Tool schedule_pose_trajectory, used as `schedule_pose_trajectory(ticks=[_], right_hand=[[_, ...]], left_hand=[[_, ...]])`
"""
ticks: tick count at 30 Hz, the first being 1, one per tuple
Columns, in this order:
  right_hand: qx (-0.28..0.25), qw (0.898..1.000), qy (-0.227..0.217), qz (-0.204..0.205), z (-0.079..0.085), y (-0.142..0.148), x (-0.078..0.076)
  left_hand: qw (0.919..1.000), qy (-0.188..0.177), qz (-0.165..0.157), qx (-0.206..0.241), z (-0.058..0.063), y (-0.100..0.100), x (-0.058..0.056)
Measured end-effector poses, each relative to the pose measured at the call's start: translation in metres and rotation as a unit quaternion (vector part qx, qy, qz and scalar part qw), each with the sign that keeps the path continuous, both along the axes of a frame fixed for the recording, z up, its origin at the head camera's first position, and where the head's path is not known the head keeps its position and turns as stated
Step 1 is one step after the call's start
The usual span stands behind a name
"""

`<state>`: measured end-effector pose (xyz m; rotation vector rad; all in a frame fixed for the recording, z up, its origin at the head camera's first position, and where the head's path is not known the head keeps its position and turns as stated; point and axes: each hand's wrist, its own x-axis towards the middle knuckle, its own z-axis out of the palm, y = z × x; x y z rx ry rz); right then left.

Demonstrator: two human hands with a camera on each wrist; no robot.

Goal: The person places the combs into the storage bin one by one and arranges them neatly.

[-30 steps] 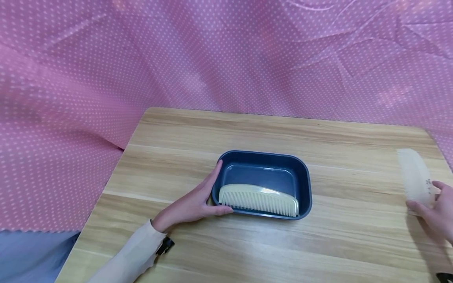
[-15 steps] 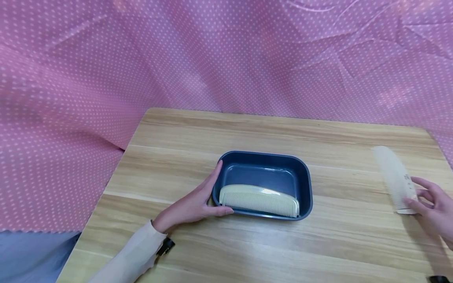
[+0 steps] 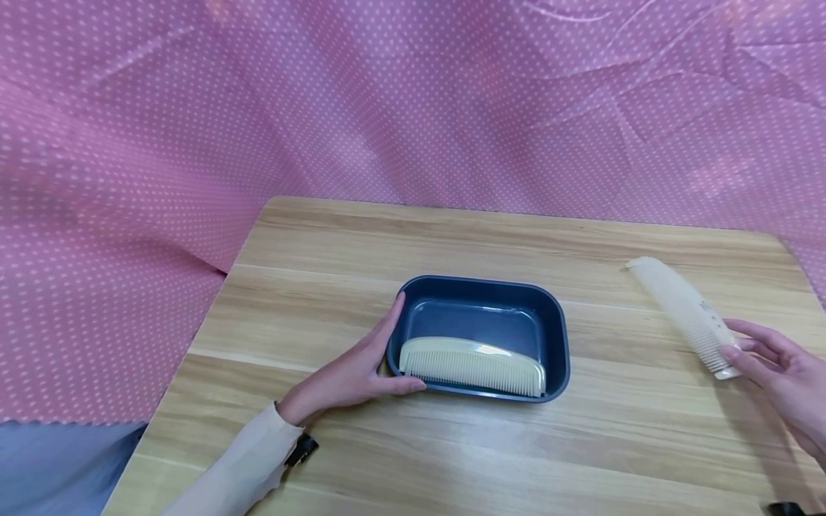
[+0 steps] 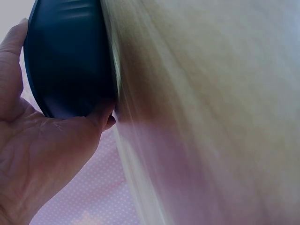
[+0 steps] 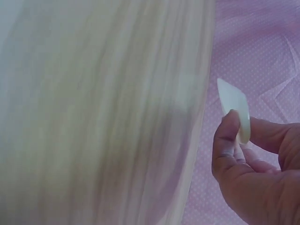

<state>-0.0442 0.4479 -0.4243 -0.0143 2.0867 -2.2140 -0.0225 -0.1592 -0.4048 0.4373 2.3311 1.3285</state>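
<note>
A dark blue rectangular box [image 3: 480, 315] sits on the wooden table, with a cream comb [image 3: 474, 364] lying along its near side, teeth toward the front. My left hand [image 3: 351, 373] grips the box's left end, thumb at the near rim and a finger up the left side. The left wrist view shows the palm against the box's outer wall [image 4: 68, 56]. Over at the right, a second pale comb [image 3: 684, 308] with small dark markings is pinched by its near end in my right hand [image 3: 781, 373]. That comb appears nearly edge-on in the right wrist view [image 5: 234, 103].
The wooden table [image 3: 516, 459] has rounded far corners. A pink dotted cloth [image 3: 387, 107] hangs behind it and down its left side. Bare tabletop lies between the box and the held comb.
My right hand has moved left with the pale comb, which has turned so its far end points more to the left. The left hand, the box and the comb inside look unmoved.
</note>
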Motion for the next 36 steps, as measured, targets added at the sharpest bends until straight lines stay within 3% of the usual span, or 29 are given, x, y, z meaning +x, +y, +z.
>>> schedule_pose_trajectory(ticks=[7, 11, 16, 21, 30, 36], right_hand=[[-0.027, 1.0, 0.008, 0.006, 0.007, -0.016, 0.0], [-0.058, 0.998, 0.005, 0.036, 0.013, -0.025, -0.001], [-0.054, 0.995, -0.001, 0.085, 0.02, -0.033, -0.001], [-0.023, 0.994, 0.0, 0.104, 0.025, -0.044, 0.0], [0.052, 0.994, -0.011, 0.098, 0.039, -0.067, -0.004], [0.125, 0.987, 0.005, 0.105, 0.04, -0.082, -0.006]], left_hand=[[1.0, 0.004, -0.003, 0.0, 0.0, 0.0, 0.0], [1.0, 0.006, -0.004, -0.003, -0.001, 0.0, 0.0], [1.0, 0.006, -0.003, -0.001, -0.002, 0.0, 0.0], [1.0, 0.005, -0.004, 0.001, -0.001, 0.0, 0.0], [1.0, 0.008, -0.003, 0.003, -0.001, 0.0, 0.001], [0.9999, 0.012, -0.005, 0.002, -0.002, -0.001, 0.001]])
